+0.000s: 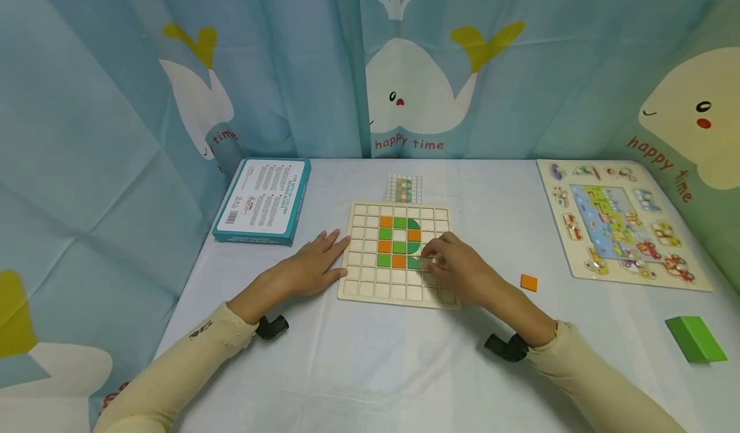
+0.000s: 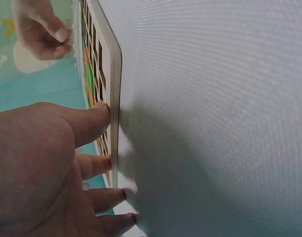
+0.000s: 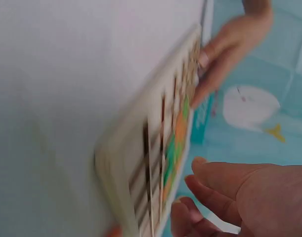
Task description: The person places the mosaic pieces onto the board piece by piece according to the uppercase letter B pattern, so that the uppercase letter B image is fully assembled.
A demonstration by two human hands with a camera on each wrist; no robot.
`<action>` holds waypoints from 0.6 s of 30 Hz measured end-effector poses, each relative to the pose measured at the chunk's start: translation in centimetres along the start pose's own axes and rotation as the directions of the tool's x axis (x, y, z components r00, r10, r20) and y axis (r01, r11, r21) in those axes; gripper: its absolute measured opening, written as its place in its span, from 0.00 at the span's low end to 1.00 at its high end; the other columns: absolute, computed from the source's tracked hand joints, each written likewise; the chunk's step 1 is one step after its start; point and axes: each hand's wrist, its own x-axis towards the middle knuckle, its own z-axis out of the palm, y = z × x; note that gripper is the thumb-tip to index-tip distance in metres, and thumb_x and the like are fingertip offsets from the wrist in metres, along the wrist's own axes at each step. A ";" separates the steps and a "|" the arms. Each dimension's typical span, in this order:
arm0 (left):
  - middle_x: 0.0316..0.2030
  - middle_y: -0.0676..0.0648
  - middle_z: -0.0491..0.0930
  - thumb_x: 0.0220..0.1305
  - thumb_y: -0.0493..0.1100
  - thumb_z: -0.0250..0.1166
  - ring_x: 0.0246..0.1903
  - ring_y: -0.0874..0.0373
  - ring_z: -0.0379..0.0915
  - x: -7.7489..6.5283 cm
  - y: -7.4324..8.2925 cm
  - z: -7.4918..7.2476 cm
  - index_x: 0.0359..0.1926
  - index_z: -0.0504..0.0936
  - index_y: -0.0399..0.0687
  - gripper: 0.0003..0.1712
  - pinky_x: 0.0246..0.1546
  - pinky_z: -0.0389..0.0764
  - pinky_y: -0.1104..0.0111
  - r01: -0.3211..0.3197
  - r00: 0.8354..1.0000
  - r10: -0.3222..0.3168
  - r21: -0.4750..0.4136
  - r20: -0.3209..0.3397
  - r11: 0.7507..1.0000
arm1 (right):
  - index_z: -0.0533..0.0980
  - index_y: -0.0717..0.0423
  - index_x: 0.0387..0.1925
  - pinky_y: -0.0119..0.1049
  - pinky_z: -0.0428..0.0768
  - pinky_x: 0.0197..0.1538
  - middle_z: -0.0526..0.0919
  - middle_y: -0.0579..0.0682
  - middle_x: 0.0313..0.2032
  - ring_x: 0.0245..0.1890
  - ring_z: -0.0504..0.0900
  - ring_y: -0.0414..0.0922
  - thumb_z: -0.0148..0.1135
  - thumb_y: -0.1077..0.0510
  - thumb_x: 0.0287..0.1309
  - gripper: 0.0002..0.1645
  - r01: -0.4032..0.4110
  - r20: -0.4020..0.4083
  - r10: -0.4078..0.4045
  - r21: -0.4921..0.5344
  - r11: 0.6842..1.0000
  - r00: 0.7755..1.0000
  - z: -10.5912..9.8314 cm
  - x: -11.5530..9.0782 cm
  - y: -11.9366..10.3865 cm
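A wooden grid board [image 1: 367, 288] lies mid-table with orange and green square tiles [image 1: 385, 234] and rounded dark green tiles [image 1: 413, 247] set in its cells. My left hand [image 1: 315, 263] rests at the board's left edge with spread fingers; in the left wrist view its thumb and a finger touch the rim. Over the right part of the board hovers my right hand [image 1: 459, 269], fingers loosely bent, near the lowest rounded tile [image 1: 413, 263]. No piece shows between its thumb and fingers [image 3: 210, 192] in the right wrist view. A small pattern card [image 1: 404, 189] lies behind the board.
A loose orange tile [image 1: 528, 282] lies right of the board. Farther right are a picture puzzle board [image 1: 624, 224] and a green block [image 1: 695, 339]. At the back left lies a teal and white box [image 1: 263, 202]. A whale-print curtain [image 1: 324, 67] surrounds the table.
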 end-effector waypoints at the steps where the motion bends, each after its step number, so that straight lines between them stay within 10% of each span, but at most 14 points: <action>1: 0.85 0.40 0.42 0.82 0.60 0.54 0.84 0.37 0.36 0.0 0.0 0.0 0.86 0.48 0.52 0.43 0.80 0.50 0.42 -0.001 1.000 0.001 0.001 -0.002 1.000 | 0.82 0.59 0.49 0.45 0.83 0.46 0.79 0.57 0.48 0.43 0.82 0.49 0.66 0.62 0.72 0.08 -0.025 0.002 0.025 0.009 1.000 1.000 -0.6 -0.3 0.3; 18: 0.85 0.39 0.43 0.82 0.59 0.54 0.83 0.37 0.36 -0.2 0.2 -0.1 0.86 0.49 0.51 0.43 0.80 0.50 0.41 -0.003 1.000 0.003 -0.001 -0.007 1.000 | 0.77 0.66 0.55 0.54 0.83 0.46 0.76 0.68 0.51 0.51 0.80 0.64 0.69 0.62 0.68 0.19 -0.212 0.084 0.221 -0.103 0.972 0.972 -7.5 -8.5 9.0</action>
